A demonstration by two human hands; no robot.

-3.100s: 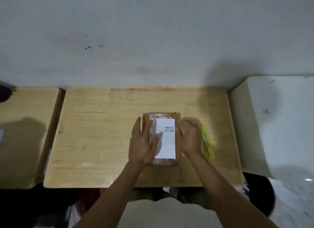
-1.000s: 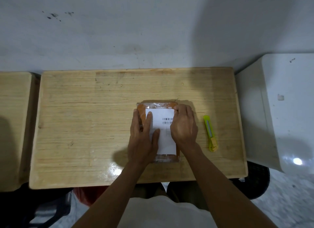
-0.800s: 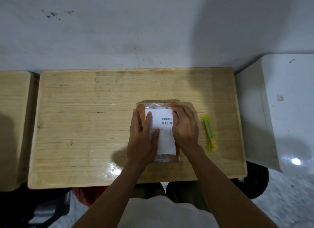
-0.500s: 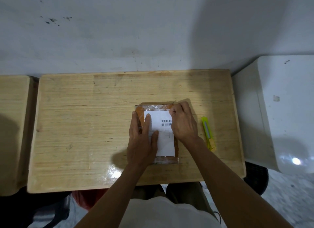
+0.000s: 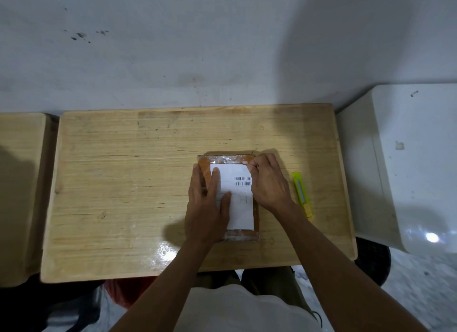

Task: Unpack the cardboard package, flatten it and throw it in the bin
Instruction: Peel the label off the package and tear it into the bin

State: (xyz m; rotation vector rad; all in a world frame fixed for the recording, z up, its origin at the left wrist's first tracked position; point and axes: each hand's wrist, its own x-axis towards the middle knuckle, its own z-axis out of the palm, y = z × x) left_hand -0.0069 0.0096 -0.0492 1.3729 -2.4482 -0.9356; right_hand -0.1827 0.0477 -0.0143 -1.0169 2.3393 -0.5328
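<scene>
Package, light, stiff, tape-slick: left hand flat on top, right hand pinching its far corner.

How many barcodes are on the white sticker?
2. Both sit on the white label near its right edge, one directly above the other, beside the right hand. Hands may hide more.

The table is pale wood, smooth and glossy near the front edge. The cardboard package has shiny clear tape and a matt white paper label. The knife looks plastic.
</scene>
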